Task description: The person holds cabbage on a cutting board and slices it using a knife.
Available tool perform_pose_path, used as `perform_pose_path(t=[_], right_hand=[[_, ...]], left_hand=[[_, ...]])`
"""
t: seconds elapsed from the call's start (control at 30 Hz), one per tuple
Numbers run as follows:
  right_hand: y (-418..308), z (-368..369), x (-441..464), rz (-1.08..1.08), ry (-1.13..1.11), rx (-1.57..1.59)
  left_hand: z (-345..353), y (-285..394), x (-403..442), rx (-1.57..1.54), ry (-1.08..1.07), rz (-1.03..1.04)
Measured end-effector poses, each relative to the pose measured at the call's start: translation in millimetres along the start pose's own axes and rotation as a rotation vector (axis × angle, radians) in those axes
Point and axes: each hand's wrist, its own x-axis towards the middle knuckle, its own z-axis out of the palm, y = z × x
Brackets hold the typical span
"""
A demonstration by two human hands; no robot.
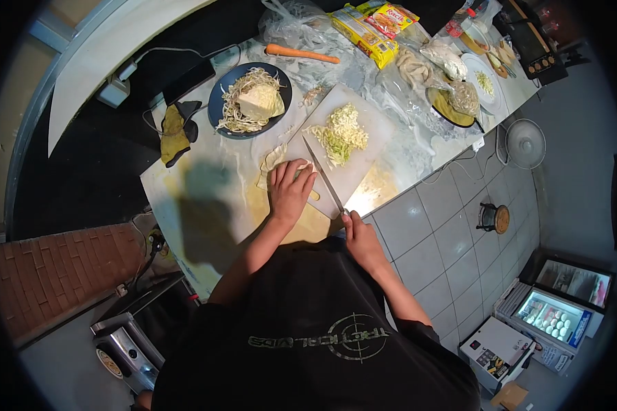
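My right hand (363,240) grips the handle of a long kitchen knife (326,177), whose blade lies across the white cutting board (373,149). Just left of the blade, my left hand (292,190) has its fingers bent over a pale piece of cabbage (307,167), mostly hidden under them. Beyond the knife sits a heap of shredded cabbage (347,129), pale with a greener part at its near side. Loose cabbage leaves (272,159) lie by the board's left edge. A dark plate (219,92) farther back bears a cut cabbage chunk (262,101) and bean sprouts (234,123).
A carrot (301,54) lies at the back of the marble-patterned table (206,164). Yellow packets (367,35), plastic bags (418,75) and a white plate (474,74) stand toward the far right. A yellow-and-black cloth (175,137) is at left; a stool (497,218) stands on the floor.
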Motion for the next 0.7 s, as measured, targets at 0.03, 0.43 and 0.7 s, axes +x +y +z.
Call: perform_pose_path(t=[0.03,0.43,0.7], right_hand=[[2,4,1,-0.002,0.008,-0.051],[10,12,24,-0.092,0.103,-0.305],[11,10,22,-0.103,0.140,-0.335]], left_hand=[[0,0,0,0.000,-0.001,-0.001],[2,-2,0,-0.018,0.036,0.009],[2,0,1,-0.003,0.022,-0.006]])
